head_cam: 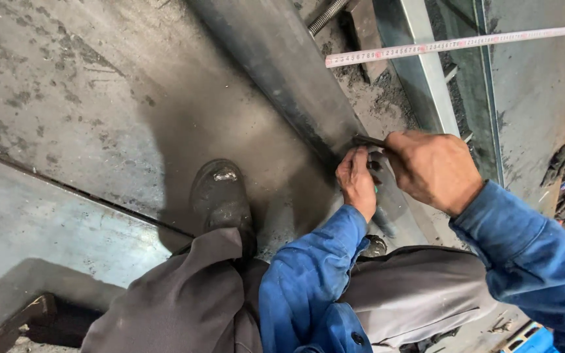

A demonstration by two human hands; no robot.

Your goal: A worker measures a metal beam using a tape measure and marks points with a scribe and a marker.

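Observation:
My left hand [356, 180] presses its fingers against the edge of a long dark steel beam [276, 72] that runs diagonally over the floor plate. My right hand [431, 168] is closed around a thin dark marking tool [367, 140], its tip touching the beam's edge just above my left fingers. A small green object shows between the two hands, partly hidden. Both arms wear blue sleeves. An extended tape measure [452, 44] lies across the upper right, apart from both hands.
I stand on a large stained steel plate [86, 91] with my dark boot [220, 196] planted beside the beam. A lighter metal section [426, 78] and a threaded rod [325, 16] lie beyond the beam. Cables and clutter sit at the right edge.

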